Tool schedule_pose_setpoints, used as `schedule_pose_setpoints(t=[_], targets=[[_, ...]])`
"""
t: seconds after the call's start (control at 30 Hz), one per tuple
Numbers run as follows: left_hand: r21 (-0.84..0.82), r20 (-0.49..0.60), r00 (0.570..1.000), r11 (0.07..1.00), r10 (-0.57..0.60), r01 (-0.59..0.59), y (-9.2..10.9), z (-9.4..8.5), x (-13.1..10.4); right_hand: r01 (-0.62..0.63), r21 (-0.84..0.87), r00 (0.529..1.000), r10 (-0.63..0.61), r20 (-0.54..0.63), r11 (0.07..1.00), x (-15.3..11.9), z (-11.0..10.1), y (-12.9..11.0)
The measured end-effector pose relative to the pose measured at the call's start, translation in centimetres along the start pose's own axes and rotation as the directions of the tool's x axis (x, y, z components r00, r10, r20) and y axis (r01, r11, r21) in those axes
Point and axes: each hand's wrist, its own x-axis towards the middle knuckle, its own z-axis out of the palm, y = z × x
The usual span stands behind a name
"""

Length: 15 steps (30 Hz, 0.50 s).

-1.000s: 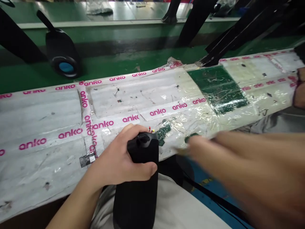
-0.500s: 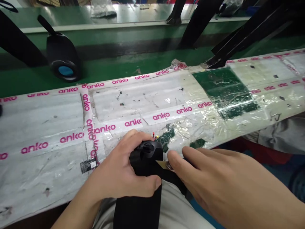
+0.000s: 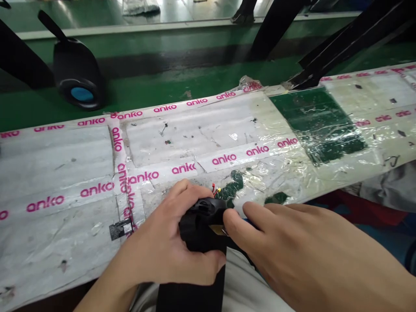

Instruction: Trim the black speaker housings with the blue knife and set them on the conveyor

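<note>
My left hand (image 3: 169, 238) is wrapped round a black plastic part (image 3: 203, 216), its thumb on the near side. From the far side of this part stick out thin wires (image 3: 216, 189) with red and yellow ends. A wide black strip (image 3: 191, 294) hangs down below it over my lap. My right hand (image 3: 276, 242) pinches a small blade (image 3: 217, 229), whose flat tip lies against the right side of the black part. The blade's handle is mostly hidden by my fingers.
A taped white worktop (image 3: 188, 143) with pink "anko" lettering spreads ahead, with a small black label (image 3: 121, 229) on it. Behind, a black speaker-like object (image 3: 78, 73) with a blue disc stands on a green surface (image 3: 139, 91). Dark posts (image 3: 276, 26) rise at the back.
The blade and my right fingers have moved closer against the black part, so less of the blade shows. Both hands and the part sit slightly lower, and the view has shifted a little.
</note>
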Motion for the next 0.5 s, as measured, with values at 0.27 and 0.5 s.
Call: schedule_pose_setpoints(t=[0.27,0.5], targets=[[0.05,-0.002,1.0,0.999,0.002,-0.001,-0.2,-0.1,0.2,0.018,0.014,0.999,-0.019,0.037,1.0,1.6,-1.9,0.6],[0.155,-0.028,0.999,0.987,0.04,-0.035,-0.5,0.0,0.0,0.035,-0.185,0.975,0.007,0.223,0.982,3.0,-3.4,-1.2]])
